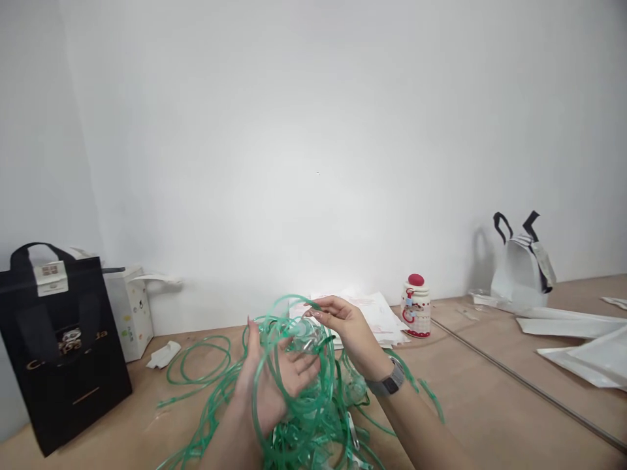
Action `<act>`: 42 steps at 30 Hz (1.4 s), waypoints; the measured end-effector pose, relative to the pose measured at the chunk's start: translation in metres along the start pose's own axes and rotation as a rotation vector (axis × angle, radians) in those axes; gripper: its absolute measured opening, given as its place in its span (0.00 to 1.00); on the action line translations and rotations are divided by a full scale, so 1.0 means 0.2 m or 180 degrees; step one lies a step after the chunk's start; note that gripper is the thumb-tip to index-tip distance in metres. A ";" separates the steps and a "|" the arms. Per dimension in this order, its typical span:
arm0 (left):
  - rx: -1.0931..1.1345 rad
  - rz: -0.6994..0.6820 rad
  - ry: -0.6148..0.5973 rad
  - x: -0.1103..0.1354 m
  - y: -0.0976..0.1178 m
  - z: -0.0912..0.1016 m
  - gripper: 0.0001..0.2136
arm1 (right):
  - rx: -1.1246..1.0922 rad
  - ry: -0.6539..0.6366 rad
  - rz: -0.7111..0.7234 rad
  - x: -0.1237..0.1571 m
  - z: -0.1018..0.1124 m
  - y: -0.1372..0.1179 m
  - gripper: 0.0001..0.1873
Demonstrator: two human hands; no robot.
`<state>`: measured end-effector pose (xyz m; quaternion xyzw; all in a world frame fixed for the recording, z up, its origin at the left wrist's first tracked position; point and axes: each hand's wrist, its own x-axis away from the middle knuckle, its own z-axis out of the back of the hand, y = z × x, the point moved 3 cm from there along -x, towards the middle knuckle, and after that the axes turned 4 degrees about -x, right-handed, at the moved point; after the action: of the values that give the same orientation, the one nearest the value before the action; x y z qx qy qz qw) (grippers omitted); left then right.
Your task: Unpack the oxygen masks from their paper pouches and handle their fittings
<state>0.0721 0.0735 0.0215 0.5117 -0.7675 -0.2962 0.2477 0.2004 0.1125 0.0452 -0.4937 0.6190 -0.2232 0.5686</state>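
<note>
My left hand (pixel 272 385) is palm up with its thumb raised and fingers half curled, cradling loops of green tubing (pixel 256 408) that run across the palm. Above its fingers is a clear plastic mask (pixel 309 339) with a pale green fitting. My right hand (pixel 345 323), with a watch on the wrist, closes thumb and fingertips on the tubing at the top of the coil. Beneath both hands lies a tangled heap of clear-green masks and tubing (pixel 308 431); its lower layers are hidden.
A black paper bag (pixel 73 365) and a white box (pixel 130 320) stand at left. White papers (pixel 377 316) and a red-topped jar (pixel 416 310) are behind my hands. To the right are a metal rod (pixel 519 378), white packets (pixel 588 356) and a white bag (pixel 519 274).
</note>
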 end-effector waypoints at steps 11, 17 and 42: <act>-0.0424 -0.2186 0.1027 0.11 0.15 0.00 0.17 | 0.1304 -0.2062 -0.0671 0.09 -0.04 -0.15 0.11; -0.0512 -0.2539 0.1056 0.14 0.22 -0.01 0.18 | 0.0670 -0.1909 -0.0923 0.13 -0.13 -0.09 0.16; -0.1707 -0.2554 0.1384 0.07 0.21 0.13 0.10 | 0.0352 -0.0778 -0.0761 0.18 -0.30 0.19 0.23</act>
<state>0.0230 0.0791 0.0332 0.7335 -0.3395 -0.4407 0.3905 0.1357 0.0800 0.0106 -0.5552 0.4689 -0.2612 0.6354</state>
